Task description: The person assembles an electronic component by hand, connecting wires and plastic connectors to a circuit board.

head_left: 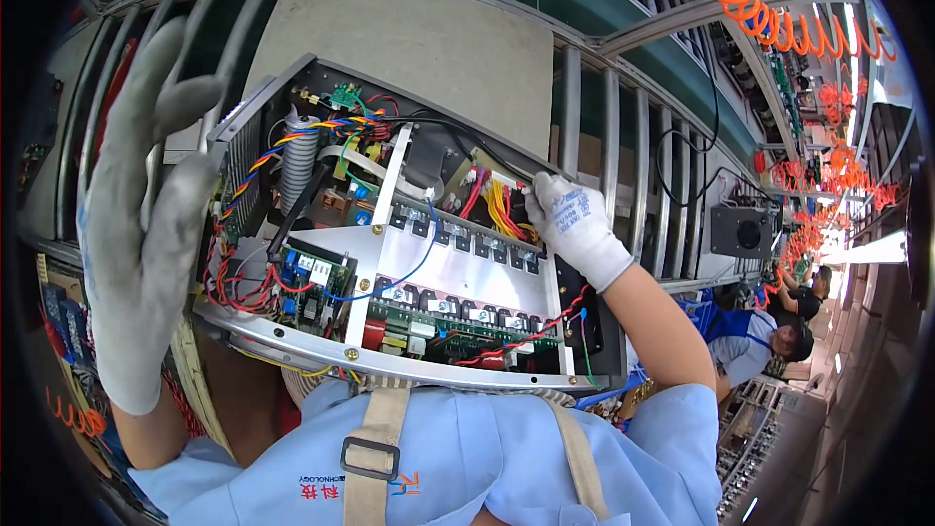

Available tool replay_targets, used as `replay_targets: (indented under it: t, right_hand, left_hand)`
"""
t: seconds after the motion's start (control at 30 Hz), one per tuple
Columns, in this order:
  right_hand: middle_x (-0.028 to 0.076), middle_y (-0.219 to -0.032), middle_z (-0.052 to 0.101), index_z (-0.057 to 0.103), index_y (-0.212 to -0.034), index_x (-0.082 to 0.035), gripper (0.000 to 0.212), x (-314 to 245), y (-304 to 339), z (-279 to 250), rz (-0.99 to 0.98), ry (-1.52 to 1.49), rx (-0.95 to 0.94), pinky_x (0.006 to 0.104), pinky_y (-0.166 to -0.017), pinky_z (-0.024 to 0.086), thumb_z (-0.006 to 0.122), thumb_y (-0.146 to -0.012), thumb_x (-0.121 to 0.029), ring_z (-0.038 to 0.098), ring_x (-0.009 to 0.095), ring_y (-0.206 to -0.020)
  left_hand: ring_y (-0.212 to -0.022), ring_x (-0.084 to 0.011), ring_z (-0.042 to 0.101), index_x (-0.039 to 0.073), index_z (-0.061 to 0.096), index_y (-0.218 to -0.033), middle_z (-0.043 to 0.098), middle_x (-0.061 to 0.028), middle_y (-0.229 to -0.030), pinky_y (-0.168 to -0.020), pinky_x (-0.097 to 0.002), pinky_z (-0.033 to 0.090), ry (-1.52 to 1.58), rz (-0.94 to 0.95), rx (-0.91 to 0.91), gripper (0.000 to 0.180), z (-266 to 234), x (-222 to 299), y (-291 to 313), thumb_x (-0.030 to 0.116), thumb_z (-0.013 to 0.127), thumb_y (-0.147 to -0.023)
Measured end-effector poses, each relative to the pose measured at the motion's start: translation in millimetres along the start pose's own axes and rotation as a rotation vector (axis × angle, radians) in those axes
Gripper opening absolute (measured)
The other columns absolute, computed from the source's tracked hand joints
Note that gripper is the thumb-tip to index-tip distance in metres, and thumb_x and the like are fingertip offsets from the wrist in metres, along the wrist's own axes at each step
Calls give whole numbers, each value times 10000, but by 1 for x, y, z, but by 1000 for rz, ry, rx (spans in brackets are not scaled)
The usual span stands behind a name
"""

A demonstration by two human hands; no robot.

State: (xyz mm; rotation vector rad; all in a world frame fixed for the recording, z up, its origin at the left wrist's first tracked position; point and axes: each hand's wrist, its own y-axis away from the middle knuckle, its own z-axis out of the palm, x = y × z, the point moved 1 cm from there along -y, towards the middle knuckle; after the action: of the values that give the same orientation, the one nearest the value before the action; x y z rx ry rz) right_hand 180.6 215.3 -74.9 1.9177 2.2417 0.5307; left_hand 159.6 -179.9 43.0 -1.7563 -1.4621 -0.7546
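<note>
An open metal electronics chassis [448, 356] lies in front of me, showing circuit boards, heatsink plates and wiring. My left hand [156, 214], in a pale work glove, is raised at the chassis's left end with fingers and thumb stretched apart and nothing in them. At the far right side of the chassis, my gloved right hand [575, 224] has curled fingers over the rim. A black cable [453, 124] runs along the far wall to those fingertips; what they grip is hidden. Yellow and red wires [502, 209] lie just left of that hand. A grey ribbed tube [297, 166] stands inside, near the left end.
A beige board [409, 49] lies on the roller conveyor [609, 136] beyond the chassis. Orange coiled hoses [750, 10] hang at the upper right. A dark box with a fan [740, 231] sits farther along the line, and a co-worker [750, 336] is at the right.
</note>
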Motion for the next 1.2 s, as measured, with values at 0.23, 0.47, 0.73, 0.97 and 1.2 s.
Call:
replay_targets:
  t: [0.23,0.47,0.73,0.97,1.2]
  right_hand:
    - [171,-791,690,586,-930,-48,236,-11,-19,14,-22,48,-94,437,-681,569,548,-977,-276,704,345,-776]
    - [174,-929,715,639,-982,-35,203,-22,-24,4,95,74,-270,426,-753,575,611,-907,-222,711,330,-883]
    - [178,-857,700,594,-998,-50,211,-3,-28,12,-27,42,-212,450,-733,564,578,-927,-248,700,357,-816]
    - [156,-1123,612,587,-1097,-62,286,-8,-19,-4,28,36,-61,446,-814,553,678,-869,-209,662,348,-1010]
    - [125,-1208,596,508,-1249,-87,481,0,-18,6,8,89,75,458,-844,559,713,-860,-283,654,328,-1061]
  left_hand:
    - [-1236,-281,560,-12,349,-1501,593,-194,-1255,-1082,-414,404,99,-69,-39,863,23,-44,20,568,602,-913]
    - [-1201,-252,574,-12,382,-1485,645,-161,-1172,-1074,-437,401,106,-109,-58,876,24,-41,24,596,605,-895]
    - [-1182,-230,569,-2,388,-1487,653,-147,-1158,-1086,-396,368,204,-219,-101,939,28,-31,25,651,629,-857]
    - [-1192,-234,570,-9,394,-1481,651,-153,-1155,-1100,-398,354,290,-245,-123,958,27,-31,25,664,639,-844]
    - [-1125,-229,596,6,431,-1466,643,-163,-1143,-985,-346,458,343,-224,-50,866,31,-31,25,577,669,-861]
